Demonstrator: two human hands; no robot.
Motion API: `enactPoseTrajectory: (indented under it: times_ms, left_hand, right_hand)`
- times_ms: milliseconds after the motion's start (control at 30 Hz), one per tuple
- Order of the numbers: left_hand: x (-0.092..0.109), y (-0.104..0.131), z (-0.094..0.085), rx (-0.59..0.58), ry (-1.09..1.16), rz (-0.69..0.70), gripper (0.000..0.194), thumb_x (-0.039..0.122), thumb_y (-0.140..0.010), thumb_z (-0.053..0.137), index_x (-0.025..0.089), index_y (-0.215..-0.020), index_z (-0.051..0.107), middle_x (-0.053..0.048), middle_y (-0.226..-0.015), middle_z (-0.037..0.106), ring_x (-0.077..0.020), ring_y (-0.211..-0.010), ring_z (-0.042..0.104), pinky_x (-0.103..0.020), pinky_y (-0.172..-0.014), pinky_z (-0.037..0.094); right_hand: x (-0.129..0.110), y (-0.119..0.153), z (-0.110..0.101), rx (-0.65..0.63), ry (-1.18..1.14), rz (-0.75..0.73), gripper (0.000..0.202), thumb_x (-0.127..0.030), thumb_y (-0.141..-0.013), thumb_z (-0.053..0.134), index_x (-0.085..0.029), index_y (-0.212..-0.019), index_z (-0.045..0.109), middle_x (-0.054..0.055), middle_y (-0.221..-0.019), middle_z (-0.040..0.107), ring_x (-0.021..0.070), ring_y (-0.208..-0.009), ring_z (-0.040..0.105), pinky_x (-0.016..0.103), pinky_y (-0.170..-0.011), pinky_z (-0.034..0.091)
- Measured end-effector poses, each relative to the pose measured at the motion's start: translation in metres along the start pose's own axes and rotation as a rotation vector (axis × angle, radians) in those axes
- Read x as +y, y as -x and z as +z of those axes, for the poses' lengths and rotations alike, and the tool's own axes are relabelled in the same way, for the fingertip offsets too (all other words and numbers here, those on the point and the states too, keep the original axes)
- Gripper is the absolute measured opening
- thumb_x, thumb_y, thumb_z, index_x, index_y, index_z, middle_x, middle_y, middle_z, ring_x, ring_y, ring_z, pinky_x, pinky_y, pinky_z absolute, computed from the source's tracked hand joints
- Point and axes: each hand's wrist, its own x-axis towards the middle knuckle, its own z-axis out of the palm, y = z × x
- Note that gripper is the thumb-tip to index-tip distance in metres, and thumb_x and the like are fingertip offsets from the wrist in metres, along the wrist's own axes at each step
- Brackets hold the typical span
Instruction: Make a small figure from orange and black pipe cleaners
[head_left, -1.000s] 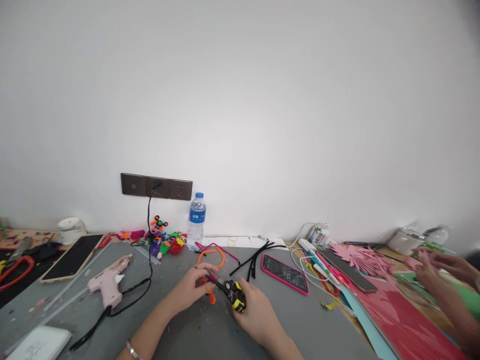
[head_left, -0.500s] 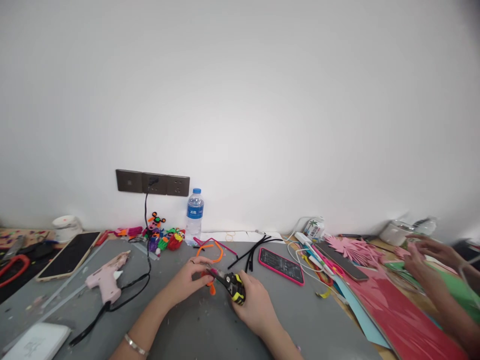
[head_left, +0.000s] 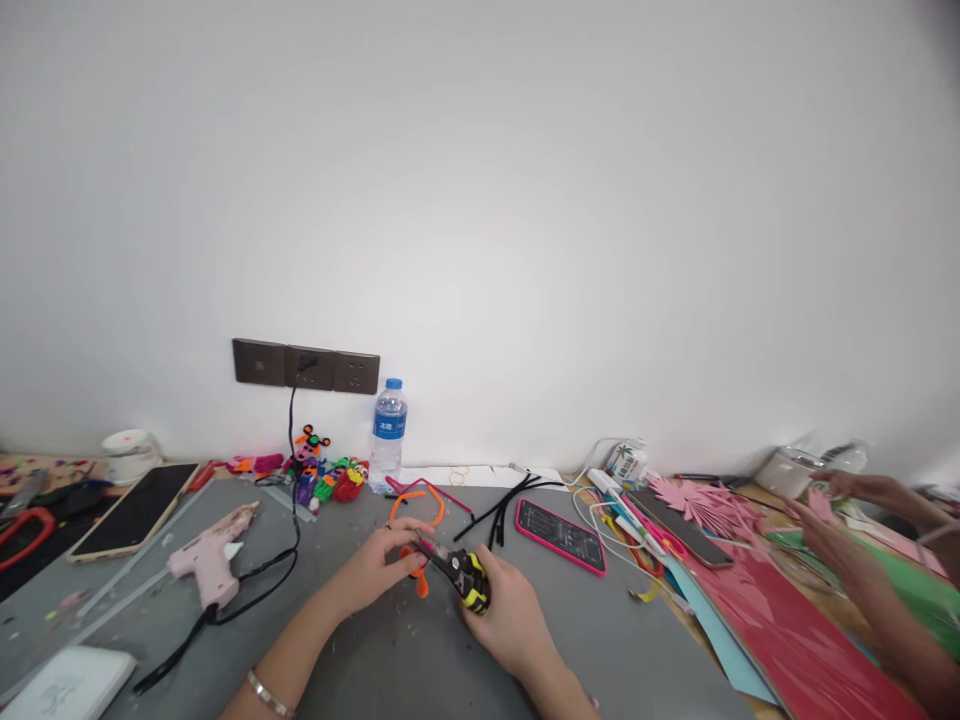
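Note:
My right hand (head_left: 510, 612) is wrapped round the black and yellow handles of a pair of pliers (head_left: 455, 565). The jaws point left, toward the fingers of my left hand (head_left: 379, 565). My left hand pinches a small orange and pink pipe-cleaner piece (head_left: 421, 581); its orange end hangs below the fingertips. The plier tips meet this piece at my left fingers, but whether they grip it I cannot tell. Just beyond lie a bent orange pipe cleaner (head_left: 435, 505), a magenta one (head_left: 442, 490) and several black ones (head_left: 504, 512).
A pink glue gun (head_left: 206, 560) with its black cord lies left. Behind are a water bottle (head_left: 388, 435) and pipe-cleaner figures (head_left: 349, 480). To the right lie a pink-edged phone (head_left: 561, 535), white cables and red sheets (head_left: 787, 620). Another person's hands (head_left: 832, 530) hold pink paper at far right.
The view has shifted slightly. Both my hands keep nearly the same pose, with the pliers at the pipe-cleaner piece. The other person's hands have moved a little at the far right.

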Motion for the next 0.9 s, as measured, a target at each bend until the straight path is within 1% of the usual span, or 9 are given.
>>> enactPoseTrajectory:
  times_ms: [67, 200, 433, 500, 600, 700, 800, 900]
  left_hand:
    - [0.0, 0.0, 0.0, -0.001, 0.01, 0.007, 0.02, 0.03, -0.085, 0.055, 0.02, -0.086, 0.072, -0.006, -0.123, 0.061, -0.0244, -0.115, 0.053, -0.03, -0.098, 0.039]
    - [-0.001, 0.0, 0.002, -0.004, 0.021, 0.013, 0.022, 0.031, -0.086, 0.053, 0.021, -0.093, 0.072, -0.006, -0.123, 0.06, -0.024, -0.114, 0.054, -0.029, -0.098, 0.04]
    - [-0.004, 0.001, 0.004, -0.004, 0.053, 0.045, 0.027, 0.038, -0.088, 0.052, 0.02, -0.09, 0.073, -0.008, -0.123, 0.058, -0.0252, -0.112, 0.054, -0.031, -0.095, 0.042]
    - [-0.004, 0.001, 0.004, 0.003, 0.048, 0.067, 0.028, 0.038, -0.088, 0.052, 0.02, -0.09, 0.073, -0.008, -0.122, 0.058, -0.0251, -0.112, 0.053, -0.031, -0.095, 0.041]
    - [-0.003, 0.0, 0.004, 0.016, 0.029, 0.083, 0.026, 0.037, -0.088, 0.052, 0.02, -0.087, 0.072, -0.008, -0.119, 0.059, -0.0242, -0.11, 0.053, -0.031, -0.096, 0.04]
    - [0.0, 0.0, 0.004, 0.034, 0.015, 0.089, 0.027, 0.038, -0.088, 0.053, 0.02, -0.082, 0.072, -0.008, -0.118, 0.058, -0.0243, -0.111, 0.053, -0.032, -0.096, 0.04]
    - [0.005, 0.001, 0.004, 0.037, 0.024, 0.091, 0.03, 0.04, -0.087, 0.053, 0.019, -0.077, 0.072, -0.009, -0.121, 0.057, -0.0258, -0.114, 0.051, -0.034, -0.097, 0.04]
    - [0.007, 0.001, 0.004, 0.025, 0.023, 0.089, 0.031, 0.04, -0.088, 0.052, 0.019, -0.078, 0.072, -0.009, -0.126, 0.055, -0.0269, -0.12, 0.048, -0.034, -0.1, 0.037]
  right_hand:
    - [0.0, 0.0, -0.001, 0.0, -0.005, -0.001, 0.023, -0.019, -0.068, 0.057, -0.023, -0.09, 0.05, 0.003, -0.086, 0.065, 0.0224, -0.084, 0.06, 0.025, -0.069, 0.036]
    - [-0.001, 0.002, -0.002, 0.015, -0.026, 0.0, 0.022, -0.019, -0.069, 0.057, -0.023, -0.09, 0.051, 0.003, -0.085, 0.065, 0.0218, -0.081, 0.06, 0.025, -0.067, 0.037]
    - [-0.003, 0.006, -0.001, 0.087, -0.051, -0.018, 0.015, -0.022, -0.073, 0.055, -0.023, -0.088, 0.054, 0.004, -0.084, 0.063, 0.0226, -0.08, 0.059, 0.026, -0.067, 0.041]
    - [-0.003, 0.008, 0.002, 0.121, -0.054, -0.021, 0.017, -0.021, -0.074, 0.055, -0.023, -0.091, 0.055, 0.005, -0.088, 0.062, 0.0229, -0.082, 0.059, 0.027, -0.071, 0.042]
    - [-0.002, 0.01, 0.005, 0.166, -0.03, -0.016, 0.026, -0.018, -0.073, 0.054, -0.023, -0.099, 0.057, 0.006, -0.094, 0.061, 0.0239, -0.085, 0.057, 0.03, -0.075, 0.043]
    - [-0.001, 0.011, 0.007, 0.162, 0.025, -0.008, 0.031, -0.014, -0.07, 0.054, -0.023, -0.099, 0.057, 0.007, -0.092, 0.062, 0.0257, -0.086, 0.056, 0.032, -0.075, 0.042]
    - [0.0, 0.011, 0.006, 0.135, 0.033, -0.008, 0.028, -0.014, -0.068, 0.053, -0.023, -0.094, 0.056, 0.006, -0.089, 0.064, 0.0253, -0.085, 0.057, 0.031, -0.074, 0.041]
    - [0.001, 0.009, 0.004, 0.112, 0.019, -0.001, 0.027, -0.015, -0.067, 0.053, -0.022, -0.094, 0.056, 0.007, -0.09, 0.065, 0.0252, -0.087, 0.059, 0.03, -0.075, 0.041]
